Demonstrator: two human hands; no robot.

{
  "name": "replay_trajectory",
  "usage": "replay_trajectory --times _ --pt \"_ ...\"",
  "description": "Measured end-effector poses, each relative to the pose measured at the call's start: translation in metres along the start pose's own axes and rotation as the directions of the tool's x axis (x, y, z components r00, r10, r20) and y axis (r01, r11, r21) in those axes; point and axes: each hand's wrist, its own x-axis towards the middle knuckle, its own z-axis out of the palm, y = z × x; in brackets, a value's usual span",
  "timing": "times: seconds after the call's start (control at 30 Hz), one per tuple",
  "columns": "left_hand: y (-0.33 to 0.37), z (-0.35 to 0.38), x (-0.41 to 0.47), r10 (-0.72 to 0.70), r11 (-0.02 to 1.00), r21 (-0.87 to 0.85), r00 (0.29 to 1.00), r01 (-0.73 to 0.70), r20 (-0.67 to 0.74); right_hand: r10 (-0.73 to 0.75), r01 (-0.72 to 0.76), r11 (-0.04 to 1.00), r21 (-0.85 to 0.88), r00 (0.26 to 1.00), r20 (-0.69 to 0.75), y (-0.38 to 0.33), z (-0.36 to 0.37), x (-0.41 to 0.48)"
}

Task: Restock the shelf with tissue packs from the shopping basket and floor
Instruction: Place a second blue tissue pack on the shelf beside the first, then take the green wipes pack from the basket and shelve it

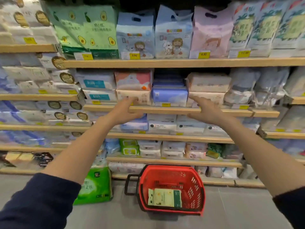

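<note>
Both my arms reach out to the middle shelf (165, 110). My left hand (127, 109) hovers open at the shelf's front edge, fingertips near a cream tissue pack (133, 96). My right hand (206, 109) is open too, fingers spread beside a white pack (208, 96). Between the hands lies a blue tissue pack (170, 95) on the shelf, with neither hand touching it. On the floor below stands a red shopping basket (196, 184) holding one pale green pack (165, 198). A large green tissue pack (95, 185) stands on the floor, left of the basket.
Wooden shelves packed with tissue and wipe packs fill the view above and below. Tall bagged packs (135, 35) stand on the upper shelf (165, 63). Yellow price tags (165, 104) line the shelf edges. Grey floor (231, 212) spreads around the basket.
</note>
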Motion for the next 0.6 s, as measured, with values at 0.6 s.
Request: replay_trajectory --times 0.6 --pt "-0.110 0.123 -0.157 -0.108 0.992 -0.015 0.922 0.122 0.373 0.233 -0.256 0.966 0.036 0.922 0.309 0.014 0.172 -0.166"
